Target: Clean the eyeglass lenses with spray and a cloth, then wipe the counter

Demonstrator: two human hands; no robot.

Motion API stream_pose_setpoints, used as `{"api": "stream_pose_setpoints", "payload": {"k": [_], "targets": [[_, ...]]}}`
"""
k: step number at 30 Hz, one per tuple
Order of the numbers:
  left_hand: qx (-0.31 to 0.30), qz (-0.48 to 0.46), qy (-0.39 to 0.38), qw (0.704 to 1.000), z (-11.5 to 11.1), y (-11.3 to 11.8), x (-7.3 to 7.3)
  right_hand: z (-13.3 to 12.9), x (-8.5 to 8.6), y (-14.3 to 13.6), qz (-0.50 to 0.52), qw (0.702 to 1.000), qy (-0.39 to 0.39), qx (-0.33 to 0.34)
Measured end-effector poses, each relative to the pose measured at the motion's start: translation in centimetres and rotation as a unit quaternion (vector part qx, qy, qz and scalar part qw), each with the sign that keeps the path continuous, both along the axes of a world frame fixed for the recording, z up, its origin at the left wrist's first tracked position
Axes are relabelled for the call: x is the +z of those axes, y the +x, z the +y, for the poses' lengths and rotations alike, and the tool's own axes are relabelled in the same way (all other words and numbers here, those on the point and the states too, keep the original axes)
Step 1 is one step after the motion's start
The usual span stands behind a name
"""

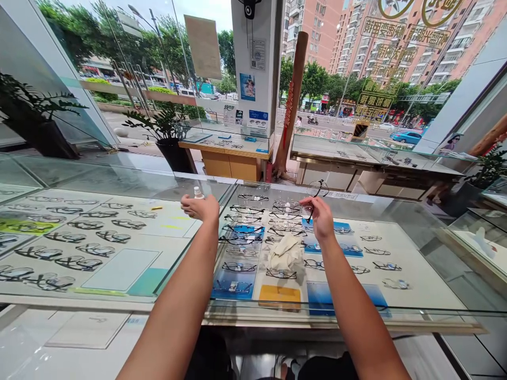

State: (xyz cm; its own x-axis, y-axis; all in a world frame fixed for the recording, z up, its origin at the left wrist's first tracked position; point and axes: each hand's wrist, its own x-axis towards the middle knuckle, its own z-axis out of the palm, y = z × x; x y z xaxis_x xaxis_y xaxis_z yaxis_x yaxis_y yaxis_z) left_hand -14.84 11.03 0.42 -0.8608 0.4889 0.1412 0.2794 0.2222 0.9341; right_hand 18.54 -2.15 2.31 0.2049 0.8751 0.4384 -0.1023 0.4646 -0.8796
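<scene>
Over the glass-topped display case, my right hand pinches a pair of dark-framed glasses, held up on edge near the far side. My left hand is closed round a small white spray bottle; only its top shows above the fingers. Between my forearms, a crumpled beige cloth lies on the glass. Rows of glasses sit inside the case below, some on blue cards. An orange-yellow card is near the front edge.
To the left, another glass case holds more glasses in rows. Beyond the cases stand a potted plant, a wooden display cabinet, a leaning wooden post and large windows facing a street.
</scene>
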Motion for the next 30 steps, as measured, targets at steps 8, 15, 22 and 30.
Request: {"api": "stream_pose_setpoints", "payload": {"k": [8,15,22,30], "targets": [[-0.409,0.240,0.155,0.866,-7.7,7.9,5.7,0.2,0.0,0.5,0.025,1.000,-0.001,-0.009],[-0.700,0.387,-0.109,0.590,-12.6,13.3,3.4,0.3,-0.1,0.5,0.001,1.000,0.006,-0.020],[-0.671,0.458,-0.144,0.565,-13.1,14.7,2.2,0.2,0.1,0.3,0.011,1.000,0.000,-0.008],[-0.680,0.441,-0.112,0.575,-12.9,15.2,1.5,0.1,0.1,0.2,0.003,1.000,0.001,-0.009]]}}
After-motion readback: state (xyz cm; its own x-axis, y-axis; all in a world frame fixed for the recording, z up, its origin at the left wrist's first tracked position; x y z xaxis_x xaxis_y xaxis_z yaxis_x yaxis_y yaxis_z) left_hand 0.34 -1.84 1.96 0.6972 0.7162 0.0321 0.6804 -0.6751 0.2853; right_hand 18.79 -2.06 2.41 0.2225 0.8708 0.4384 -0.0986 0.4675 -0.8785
